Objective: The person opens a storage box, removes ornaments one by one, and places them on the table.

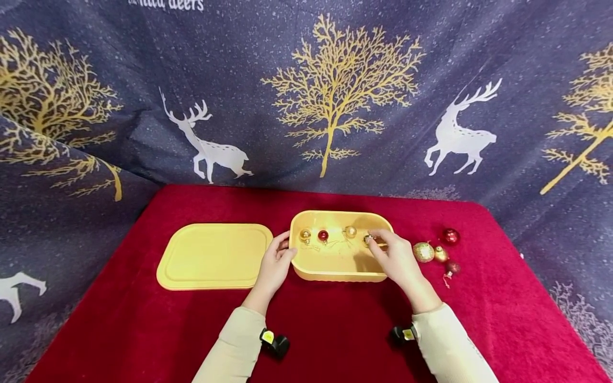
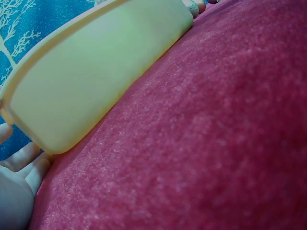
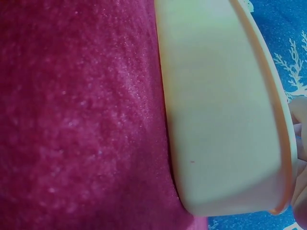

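Note:
A yellow lidless plastic box (image 1: 318, 270) stands on red cloth. My left hand (image 1: 276, 265) rests against its left end, thumb by the front left corner; the left wrist view shows these fingers (image 2: 29, 155) against the end wall. My right hand (image 1: 397, 258) reaches over the box's right end and pinches a small shiny bauble (image 1: 367, 240) low inside it. In the right wrist view the box wall (image 3: 220, 120) hides most of that hand. Left of the bauble, inside the box, are a pale gold bauble (image 1: 351, 232), a red bauble (image 1: 323, 235) and a gold bauble (image 1: 305, 234).
A yellow lid (image 1: 215, 256) lies flat left of the box. To the right are a large glittery gold bauble (image 1: 423, 252), a smaller gold one (image 1: 440, 254), a red bauble (image 1: 450, 235) and a dark red one (image 1: 452, 268) with a string. A blue curtain (image 1: 268, 175) hangs behind.

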A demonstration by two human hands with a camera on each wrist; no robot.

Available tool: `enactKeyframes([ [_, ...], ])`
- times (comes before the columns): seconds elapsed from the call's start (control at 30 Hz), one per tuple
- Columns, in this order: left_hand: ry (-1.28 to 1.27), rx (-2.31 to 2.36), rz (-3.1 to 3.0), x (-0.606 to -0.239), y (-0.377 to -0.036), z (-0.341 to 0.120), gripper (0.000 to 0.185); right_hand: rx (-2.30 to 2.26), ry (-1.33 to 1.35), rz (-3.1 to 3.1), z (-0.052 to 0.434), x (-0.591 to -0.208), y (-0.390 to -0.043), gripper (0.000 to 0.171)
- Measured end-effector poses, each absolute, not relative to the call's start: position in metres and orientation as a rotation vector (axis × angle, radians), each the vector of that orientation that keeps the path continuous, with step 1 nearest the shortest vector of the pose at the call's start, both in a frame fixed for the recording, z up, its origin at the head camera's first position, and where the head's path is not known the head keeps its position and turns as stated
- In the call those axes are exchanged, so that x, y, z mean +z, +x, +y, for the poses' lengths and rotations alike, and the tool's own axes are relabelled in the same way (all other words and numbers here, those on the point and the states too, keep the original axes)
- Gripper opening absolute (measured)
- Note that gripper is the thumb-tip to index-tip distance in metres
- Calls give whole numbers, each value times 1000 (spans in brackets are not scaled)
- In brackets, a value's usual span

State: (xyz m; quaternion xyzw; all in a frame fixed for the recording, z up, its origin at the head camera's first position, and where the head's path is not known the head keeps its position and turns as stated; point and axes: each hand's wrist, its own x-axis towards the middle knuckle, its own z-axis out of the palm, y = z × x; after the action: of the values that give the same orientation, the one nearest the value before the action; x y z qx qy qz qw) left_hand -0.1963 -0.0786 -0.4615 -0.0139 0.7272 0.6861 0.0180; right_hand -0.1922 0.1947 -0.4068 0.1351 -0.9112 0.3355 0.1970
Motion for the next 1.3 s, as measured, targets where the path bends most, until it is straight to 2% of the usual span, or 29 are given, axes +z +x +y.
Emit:
enactKeyframes([
  [0.27,-20,2102,2263,-434,-184,-79,47,866,409,-2461,198,-412,-192,15],
  [0.57,-34,2120,2271,-462,-197,-78,46,824,412,-2390,201,-412,-190,11],
  [0.97,-26,2135,2296,-465,-198,-77,44,901,324,-2357,207,-405,-187,8],
  [1.3,-22,2137,2282,-466,-199,-78,45,1198,168,-2306,214,-397,-185,6],
])
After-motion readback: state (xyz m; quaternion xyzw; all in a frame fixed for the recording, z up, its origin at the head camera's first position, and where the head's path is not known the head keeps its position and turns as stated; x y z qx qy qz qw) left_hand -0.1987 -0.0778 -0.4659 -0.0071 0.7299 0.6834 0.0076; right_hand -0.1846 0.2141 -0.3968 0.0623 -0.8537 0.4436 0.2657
